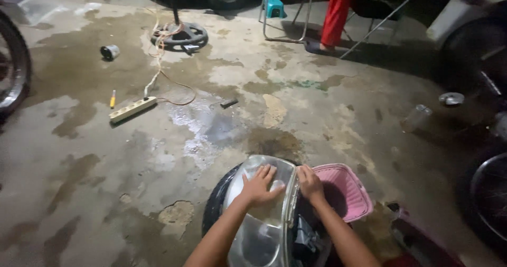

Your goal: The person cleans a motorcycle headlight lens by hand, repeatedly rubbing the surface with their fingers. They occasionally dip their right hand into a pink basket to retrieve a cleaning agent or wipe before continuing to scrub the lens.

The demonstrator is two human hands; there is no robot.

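Head view, looking down at a stained concrete floor (95, 193), wet patch near its middle.

Lens (264, 219): clear headlight cover, shield-shaped, at the near edge of the floor just below the wearer. Long axis runs near to far, tilted a little right at the top. Rounded, broader end points away from the wearer; near end runs out of frame. It sits on a dark round housing (216, 209), possibly a tyre or lamp shell; cannot tell which.

Left hand (260, 185): flat on the lens's far end, palm down, fingers spread and pointing away. Pressing or steadying, not gripping.

Right hand (310, 184): at the lens's right rim, fingers curled over the edge. Appears to pinch the rim; exact hold hidden by the fingers.

Both hands touch the lens; the left lies on its face, the right on its side. The rim runs along the long axis, so the right hand is the 1 placed to pull or pry sideways, in my judgement.

Pink basket (351, 193): just right of the lens, behind the right hand, touching or nearly so.

Further off:
- White power strip (132, 109), left of the floor's middle, cord trailing toward the far edge.
- Fan base (182, 36), round, dark, near the far edge.
- Small can (109, 52), on its side, far left.
- A person's red trouser leg (336, 13) by a chair frame, far edge.
- Wheels at left and right edges.
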